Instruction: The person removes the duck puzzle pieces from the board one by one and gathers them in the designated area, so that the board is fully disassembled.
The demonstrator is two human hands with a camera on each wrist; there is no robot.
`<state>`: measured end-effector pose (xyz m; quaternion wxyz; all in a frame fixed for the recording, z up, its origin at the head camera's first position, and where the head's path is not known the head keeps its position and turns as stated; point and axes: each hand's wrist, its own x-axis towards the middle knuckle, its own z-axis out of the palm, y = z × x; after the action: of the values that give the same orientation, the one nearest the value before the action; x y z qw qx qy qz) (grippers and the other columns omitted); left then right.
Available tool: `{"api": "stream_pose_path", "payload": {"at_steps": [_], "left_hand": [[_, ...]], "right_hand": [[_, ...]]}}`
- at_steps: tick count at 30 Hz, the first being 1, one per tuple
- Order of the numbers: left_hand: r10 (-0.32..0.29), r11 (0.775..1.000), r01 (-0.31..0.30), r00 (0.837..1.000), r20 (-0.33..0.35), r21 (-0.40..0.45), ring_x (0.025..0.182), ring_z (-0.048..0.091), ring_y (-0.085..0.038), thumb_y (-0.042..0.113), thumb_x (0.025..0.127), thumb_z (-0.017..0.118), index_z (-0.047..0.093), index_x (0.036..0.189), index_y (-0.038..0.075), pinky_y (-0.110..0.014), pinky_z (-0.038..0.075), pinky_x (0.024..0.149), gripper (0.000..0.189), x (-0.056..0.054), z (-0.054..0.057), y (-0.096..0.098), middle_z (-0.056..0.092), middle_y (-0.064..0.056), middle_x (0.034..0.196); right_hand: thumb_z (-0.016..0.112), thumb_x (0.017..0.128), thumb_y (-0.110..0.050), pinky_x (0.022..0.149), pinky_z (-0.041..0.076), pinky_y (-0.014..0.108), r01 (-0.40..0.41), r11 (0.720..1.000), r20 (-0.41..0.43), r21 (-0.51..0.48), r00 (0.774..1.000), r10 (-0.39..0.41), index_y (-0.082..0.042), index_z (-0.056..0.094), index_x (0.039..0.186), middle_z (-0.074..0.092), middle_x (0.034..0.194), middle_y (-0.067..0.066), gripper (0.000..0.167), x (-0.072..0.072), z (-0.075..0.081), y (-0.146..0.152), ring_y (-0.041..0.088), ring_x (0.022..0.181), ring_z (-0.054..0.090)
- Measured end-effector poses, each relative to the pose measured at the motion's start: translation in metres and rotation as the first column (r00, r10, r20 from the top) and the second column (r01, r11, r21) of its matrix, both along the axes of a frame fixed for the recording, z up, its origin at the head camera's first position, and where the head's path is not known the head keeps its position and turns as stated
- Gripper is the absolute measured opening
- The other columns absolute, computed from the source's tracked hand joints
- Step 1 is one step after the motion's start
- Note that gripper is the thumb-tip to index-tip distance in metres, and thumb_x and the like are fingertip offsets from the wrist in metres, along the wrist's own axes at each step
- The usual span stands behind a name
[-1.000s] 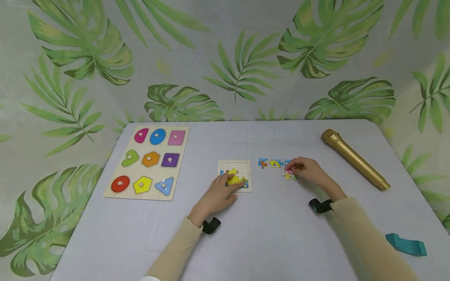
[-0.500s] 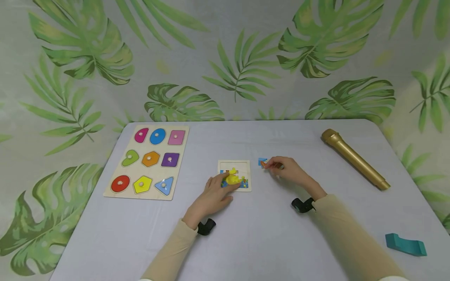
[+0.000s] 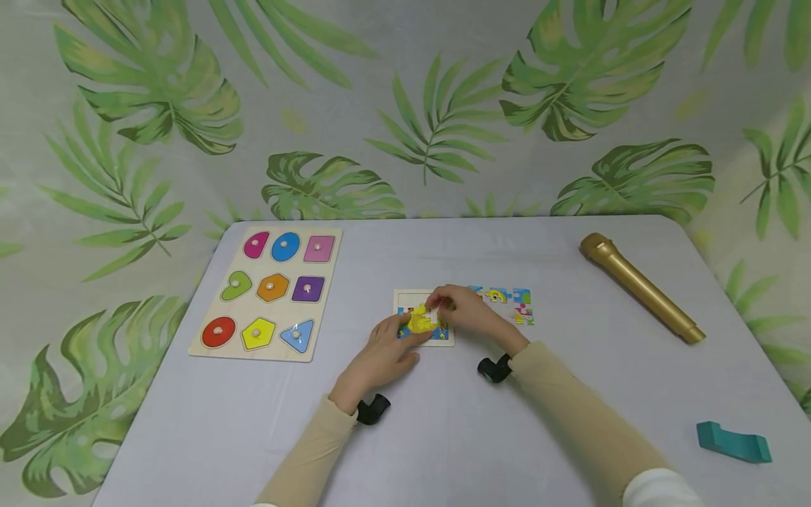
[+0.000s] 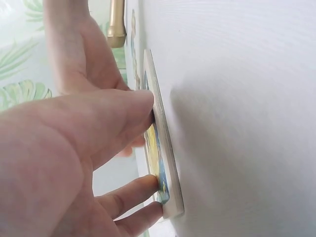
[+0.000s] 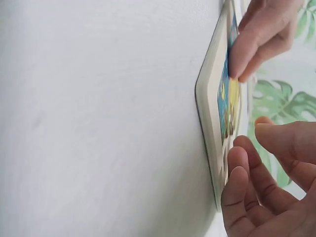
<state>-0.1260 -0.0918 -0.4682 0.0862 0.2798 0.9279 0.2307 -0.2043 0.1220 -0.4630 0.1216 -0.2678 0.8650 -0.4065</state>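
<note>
A small wooden puzzle board (image 3: 422, 293) with yellow and blue pieces lies mid-table. My left hand (image 3: 383, 352) rests on it with outstretched fingers, thumb at the near edge; in the left wrist view the thumb (image 4: 133, 106) overlaps the rim. My right hand (image 3: 465, 310) is over the board's right side, fingertips close to the yellow picture. In the right wrist view its thumb (image 5: 286, 136) and bent fingers (image 5: 237, 192) are close to the board's rim; I cannot tell whether a piece is between them. Loose puzzle pieces (image 3: 498, 295) lie right of the board, partly behind the right hand.
A wooden shape board (image 3: 288, 310) with knobbed coloured shapes lies at the left. At the right is a gold microphone (image 3: 640, 287). A teal curved block (image 3: 733, 443) sits near the front right. Leaf-patterned cloth (image 3: 437, 127) stands behind the table.
My right hand has moved left from the loose pieces to the puzzle board, uncovering the pieces on the right. The left hand has shifted only slightly on the board.
</note>
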Motion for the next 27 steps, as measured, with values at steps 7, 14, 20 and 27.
{"api": "stream_pose_path", "payload": {"at_steps": [7,14,20,27], "left_hand": [[-0.015,1.000,0.015,1.000,-0.025,-0.002,0.135,0.028,-0.036,0.019,0.095,0.059,0.058,0.134,0.016,-0.050,0.023,0.110,0.039,-0.001,0.001,0.002,0.031,-0.025,0.146],[-0.031,0.999,0.031,0.998,-0.053,0.011,0.132,0.031,-0.037,0.019,0.095,0.060,0.060,0.132,0.013,-0.049,0.028,0.107,0.038,0.000,0.001,0.002,0.034,-0.027,0.143],[-0.024,1.000,0.025,0.999,-0.046,0.011,0.132,0.031,-0.037,0.018,0.095,0.059,0.060,0.133,0.013,-0.048,0.030,0.107,0.038,-0.001,0.001,0.003,0.035,-0.026,0.142],[-0.018,1.000,0.019,0.999,-0.047,0.011,0.131,0.031,-0.038,0.019,0.095,0.059,0.060,0.132,0.013,-0.049,0.031,0.106,0.037,0.000,0.003,0.003,0.035,-0.026,0.142]], "right_hand": [[0.056,0.083,0.007,0.079,0.047,0.032,0.009,1.000,0.024,0.021,1.000,-0.009,-0.001,0.065,0.104,0.063,0.097,0.006,0.024,0.000,0.001,-0.013,0.019,0.084,0.054],[0.057,0.083,0.009,0.076,0.045,0.031,0.018,1.000,0.017,-0.014,1.000,-0.018,-0.002,0.065,0.108,0.057,0.090,0.006,0.028,0.000,-0.001,-0.017,0.020,0.082,0.051],[0.058,0.084,0.008,0.076,0.044,0.031,0.019,1.000,-0.019,0.013,1.000,-0.019,-0.004,0.067,0.106,0.054,0.091,0.007,0.026,0.000,-0.002,-0.019,0.020,0.083,0.049],[0.056,0.085,0.007,0.077,0.046,0.033,0.041,0.998,0.042,-0.044,0.998,-0.039,-0.006,0.066,0.104,0.060,0.094,0.006,0.025,-0.001,-0.002,-0.016,0.021,0.083,0.052]]}}
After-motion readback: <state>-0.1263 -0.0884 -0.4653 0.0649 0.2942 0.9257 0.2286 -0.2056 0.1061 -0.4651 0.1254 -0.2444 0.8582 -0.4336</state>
